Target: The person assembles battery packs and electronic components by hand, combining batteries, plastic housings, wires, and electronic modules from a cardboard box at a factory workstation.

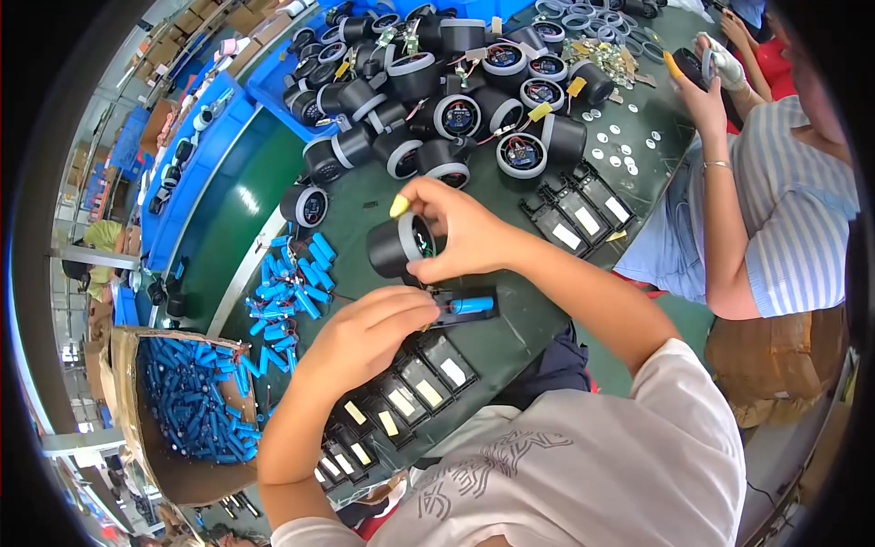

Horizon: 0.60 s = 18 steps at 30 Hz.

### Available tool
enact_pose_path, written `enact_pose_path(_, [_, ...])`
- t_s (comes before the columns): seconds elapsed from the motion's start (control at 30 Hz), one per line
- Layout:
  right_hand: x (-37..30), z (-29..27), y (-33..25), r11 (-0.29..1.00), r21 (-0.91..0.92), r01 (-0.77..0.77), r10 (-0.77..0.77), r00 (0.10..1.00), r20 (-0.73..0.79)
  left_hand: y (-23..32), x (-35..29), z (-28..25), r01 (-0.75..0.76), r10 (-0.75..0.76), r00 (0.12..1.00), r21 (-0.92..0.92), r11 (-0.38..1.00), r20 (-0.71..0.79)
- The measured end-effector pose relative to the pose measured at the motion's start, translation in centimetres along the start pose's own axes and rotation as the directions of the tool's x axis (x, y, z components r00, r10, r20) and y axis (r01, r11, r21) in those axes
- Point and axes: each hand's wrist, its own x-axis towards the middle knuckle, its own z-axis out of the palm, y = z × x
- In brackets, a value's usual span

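My right hand (pixel 472 230) grips a black cylindrical housing (pixel 387 250) by its grey rim ring, with thumb and fingers on opposite sides. A yellow cover sits on one fingertip. Wires and a green bit show inside the housing's open end. Just below, my left hand (pixel 369 333) is closed, its fingertips at a black battery holder (pixel 469 319) that lies low over the table. A blue cylindrical battery (pixel 472 304) rests in this holder. My left fingers hide the holder's left part. Whether the housing and holder touch is hidden.
Many black housings (pixel 456 117) are heaped at the back. Loose blue batteries (pixel 296 287) lie left, beside a full cardboard box (pixel 244 387). Black holder trays (pixel 421 381) line the near edge; more trays (pixel 583 210) lie right. A co-worker's hand (pixel 706 105) holds a dark round part.
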Motion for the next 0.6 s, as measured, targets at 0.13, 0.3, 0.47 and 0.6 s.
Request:
enact_pose_path(0.13, [0.9,1.9,-0.4,0.974,0.157,-0.161,0.187,0.967,-0.171,-0.3,-0.5,-1.8,-0.025,0.029,0.998,0.070,0.997,-0.048])
enact_pose_path(0.3, [4.4,3.6,-0.4,0.963,0.127,-0.237,0.264,0.926,-0.271,-3.1,-1.4,-6.0,0.118,-0.066,0.978,0.267,0.956,-0.197])
enact_pose_path(0.47, [6.9,5.7,0.2,0.991,-0.049,-0.126,0.110,0.962,-0.250,-8.7,-3.5,-13.1,0.377,-0.244,0.882,0.293,0.879,-0.404])
enact_pose_path(0.6, [6.1,8.4,0.9,0.955,-0.288,-0.070,0.065,0.998,-0.026,-15.9,-7.2,-17.2,0.575,-0.438,0.775,0.220,0.788,-0.455])
